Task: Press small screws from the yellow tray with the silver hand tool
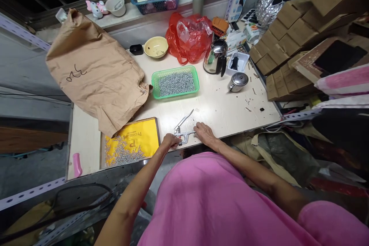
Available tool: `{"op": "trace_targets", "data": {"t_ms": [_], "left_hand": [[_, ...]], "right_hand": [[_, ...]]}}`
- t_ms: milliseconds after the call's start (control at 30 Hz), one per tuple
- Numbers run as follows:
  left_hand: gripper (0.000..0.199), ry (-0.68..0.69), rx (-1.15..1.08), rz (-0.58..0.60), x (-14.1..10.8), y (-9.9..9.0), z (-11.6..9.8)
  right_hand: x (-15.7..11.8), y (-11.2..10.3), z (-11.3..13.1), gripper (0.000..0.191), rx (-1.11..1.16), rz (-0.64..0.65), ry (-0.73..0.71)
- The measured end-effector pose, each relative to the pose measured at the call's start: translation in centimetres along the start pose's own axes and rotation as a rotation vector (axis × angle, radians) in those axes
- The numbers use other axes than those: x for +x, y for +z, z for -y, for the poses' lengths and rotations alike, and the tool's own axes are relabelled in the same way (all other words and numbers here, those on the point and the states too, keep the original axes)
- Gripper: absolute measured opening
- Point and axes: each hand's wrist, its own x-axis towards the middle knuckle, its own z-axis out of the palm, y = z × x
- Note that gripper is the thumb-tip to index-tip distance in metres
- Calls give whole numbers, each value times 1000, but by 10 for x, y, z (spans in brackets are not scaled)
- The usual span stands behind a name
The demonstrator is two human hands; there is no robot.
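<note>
At the table's front edge lies a metal hand tool (188, 135) with a long silver lever slanting up to the right. My left hand (170, 141) is closed at the tool's left end, by a small red part; what its fingertips pinch is too small to make out. My right hand (205, 133) is curled at the right end of the tool, its fingers round the silver handle. To the left, small metal pins (125, 153) lie on a yellow sheet (144, 134) in a shallow tray. A green basket (196, 84) full of similar pins stands behind the tool.
A large brown paper bag (98, 65) leans over the table's left side. Behind the basket are a yellow bowl (156, 48), red plastic bags (187, 38) and a steel kettle (215, 57). A lidded steel cup (238, 82) stands right. Cardboard boxes (288, 34) are stacked far right.
</note>
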Motion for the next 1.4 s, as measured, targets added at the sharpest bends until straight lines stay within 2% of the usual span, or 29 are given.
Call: {"op": "trace_targets", "data": {"t_ms": [100,167,233,367,600,733,800,867,967,1000,1067,1133,1200,1300,1333,1400], "left_hand": [[32,-62,36,65,-1,1,-2],[34,-63,26,53,1,1,-2],[36,-52,2,31,3,2,0],[37,-67,-18,50,6,4,4],[37,-43,-89,131,5,5,13],[28,-49,-184,120,-3,1,18],[25,-36,-114,80,-9,-1,18],[25,51,85,-63,-15,-1,17],[23,372,424,-337,-22,8,9],[20,510,506,-378,-23,12,5],[24,766,624,-388,-20,22,-5],[39,918,718,-363,-14,31,-14],[50,964,802,-337,-6,34,-20],[55,944,926,-292,-1,33,-23],[57,929,961,-285,-2,32,-23],[61,897,1003,-292,-4,32,-24]], "right_hand": [[15,-8,-4,63,11,-53,-100],[30,-14,-6,89,7,-61,-185],[45,-18,-7,101,-12,-45,-246],[61,-21,-6,94,-9,-37,-269],[51,-18,-3,86,-126,-45,-312],[46,-14,-1,65,-130,-48,-298],[44,-13,1,49,-155,-31,-276],[41,-13,3,38,-179,-16,-270],[37,-15,5,32,-198,-19,-278],[36,-17,6,32,-200,-24,-277],[33,-19,6,31,-194,-33,-273],[31,-22,6,35,-175,-41,-263],[29,-23,3,51,-153,-48,-252],[26,-23,-6,81,-147,-66,-195],[25,-23,-10,85,-154,-71,-172],[23,-22,-17,81,-174,-72,-153]]}}
